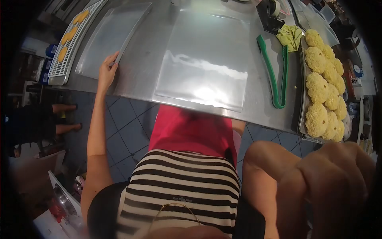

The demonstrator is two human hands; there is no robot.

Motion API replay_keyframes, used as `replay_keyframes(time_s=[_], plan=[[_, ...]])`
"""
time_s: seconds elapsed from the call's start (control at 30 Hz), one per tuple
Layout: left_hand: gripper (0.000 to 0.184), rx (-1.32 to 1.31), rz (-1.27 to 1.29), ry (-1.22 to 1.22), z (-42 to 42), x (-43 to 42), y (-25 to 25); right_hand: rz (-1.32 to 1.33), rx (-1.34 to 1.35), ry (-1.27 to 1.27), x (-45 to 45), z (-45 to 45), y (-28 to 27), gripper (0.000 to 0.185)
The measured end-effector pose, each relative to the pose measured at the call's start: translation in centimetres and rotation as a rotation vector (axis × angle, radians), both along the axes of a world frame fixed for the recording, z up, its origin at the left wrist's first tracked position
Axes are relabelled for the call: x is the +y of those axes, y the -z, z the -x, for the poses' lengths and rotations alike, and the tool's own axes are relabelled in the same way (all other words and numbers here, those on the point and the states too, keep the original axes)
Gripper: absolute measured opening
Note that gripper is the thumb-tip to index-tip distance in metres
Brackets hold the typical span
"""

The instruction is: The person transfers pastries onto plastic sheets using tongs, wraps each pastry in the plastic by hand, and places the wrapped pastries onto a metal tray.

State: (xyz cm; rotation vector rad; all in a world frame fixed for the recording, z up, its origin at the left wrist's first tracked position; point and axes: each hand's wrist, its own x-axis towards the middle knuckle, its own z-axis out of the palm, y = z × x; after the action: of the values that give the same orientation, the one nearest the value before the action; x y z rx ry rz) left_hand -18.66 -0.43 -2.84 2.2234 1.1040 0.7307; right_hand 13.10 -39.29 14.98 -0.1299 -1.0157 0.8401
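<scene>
My left hand [108, 71] is at the near right edge of a stack of clear plastic sheets [113, 30], on the left of the steel table. Its thumb and fingers pinch at that edge. Another clear plastic sheet [203, 75] lies flat in front of me, shiny with reflected light. My right hand [330, 175] is raised close to the camera at the lower right, blurred, with its fingers curled in. Whatever it may hold is hidden.
Green-handled tongs [284, 79] lie on the steel table [135, 79]. Beside them are a crumpled yellow-green cloth [289, 38], a black tape dispenser [270, 18] and a tray of shaggy yellow coated pieces [317, 119]. At left, a white rack [59, 73] holds orange pieces. A person's legs [65, 127] show beyond.
</scene>
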Motion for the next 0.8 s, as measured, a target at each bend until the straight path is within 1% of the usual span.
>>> replay_keyframes(time_s=[0.1,0.23,0.27,0.3,0.37,0.4,0.43,0.5,0.53,0.57,0.6,0.63,0.67,0.7,0.73,0.77,0.8], plan=[[0.044,0.034,-0.047,0.084,-0.1,0.7,-0.1,0.005,0.018,-0.003,-0.9,-1.1,-0.4,0.014],[0.042,-0.018,-0.021,0.039,-0.6,-0.1,0.1,0.017,0.042,0.001,-1.2,-1.1,-0.3,0.015],[0.041,-0.022,0.006,0.023,-1.0,-0.3,0.2,0.018,0.045,-0.004,-0.9,0.8,-0.4,0.016],[0.041,-0.024,0.035,0.01,-1.5,-0.8,0.3,0.022,0.052,-0.008,-0.7,-1.1,-0.5,0.016],[0.04,-0.032,0.065,-0.003,-1.5,-1.1,0.4,0.026,0.059,-0.02,-1.8,0.2,-0.7,0.016],[0.04,-0.049,0.039,-0.016,-1.1,-0.9,0.6,0.026,0.059,-0.028,-3.1,-1.1,-0.9,0.017],[0.04,-0.067,0.018,-0.021,-1.0,-1.0,0.6,0.03,0.059,-0.026,-2.9,-0.4,-1.5,0.017],[0.04,-0.136,-0.053,-0.027,-1.5,-1.5,0.8,0.05,0.042,0.011,-0.5,-1.1,-1.7,0.017],[0.039,-0.205,-0.114,-0.038,-1.9,-2.5,-0.4,0.052,0.009,0.039,1.7,-0.1,-2.3,0.018],[0.038,-0.265,-0.063,-0.037,-2.1,-3.5,-1.4,0.048,-0.028,0.079,1.0,-0.2,-3.2,0.018],[0.037,-0.317,-0.018,-0.015,-2.0,-4.1,-2.1,0.192,-0.216,0.656,1.3,-0.7,-2.0,0.015],[0.037,-0.412,0.03,0.059,-1.5,-3.9,-1.7,0.325,-0.378,1.246,2.1,-2.1,0.4,0.014],[0.036,-0.443,0.333,-0.007,-1.1,-5.6,-2.9,0.526,-0.572,1.497,2.5,-3.9,2.0,0.011],[0.032,-0.507,0.618,0.113,1.8,-5.1,-1.9,0.848,-0.592,1.467,2.9,-6.0,4.4,0.016],[0.031,-0.652,0.747,0.578,4.1,-6.2,-2.5,0.954,-0.691,1.446,3.6,-7.3,6.8,0.022],[0.031,-0.722,0.751,1.053,3.5,-9.1,-5.2,0.907,-0.964,1.625,4.5,-8.8,9.4,0.029],[0.022,-0.104,1.209,1.661,3.9,-7.8,-5.6,0.843,-1.247,1.781,5.0,-10.0,11.9,0.037]])
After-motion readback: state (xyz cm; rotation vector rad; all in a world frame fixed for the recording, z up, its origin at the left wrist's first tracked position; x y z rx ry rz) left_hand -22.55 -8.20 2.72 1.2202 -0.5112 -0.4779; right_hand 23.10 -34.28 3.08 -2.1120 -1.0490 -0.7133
